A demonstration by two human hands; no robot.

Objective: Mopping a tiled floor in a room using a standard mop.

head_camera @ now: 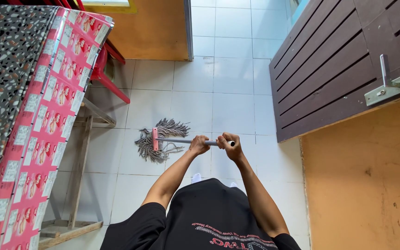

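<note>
A: Both hands wrapped tight around the mop handle [181, 141] at mid-frame: left hand [199, 144] lower on the pole, right hand [230, 146] at its top end. Mop head [159, 139], grey strings on a pink bar, flat on the white tile floor [218, 88], left of centre.

B: Risks?

A: Likely a snag. Wooden table legs [80, 166] and red chair leg [112, 85] close by at the left; strings swept too far there could catch. Possibly a slip too, if tiles are wet. Dark slatted door [329, 69] at upper right well apart, so less worry there.
</note>
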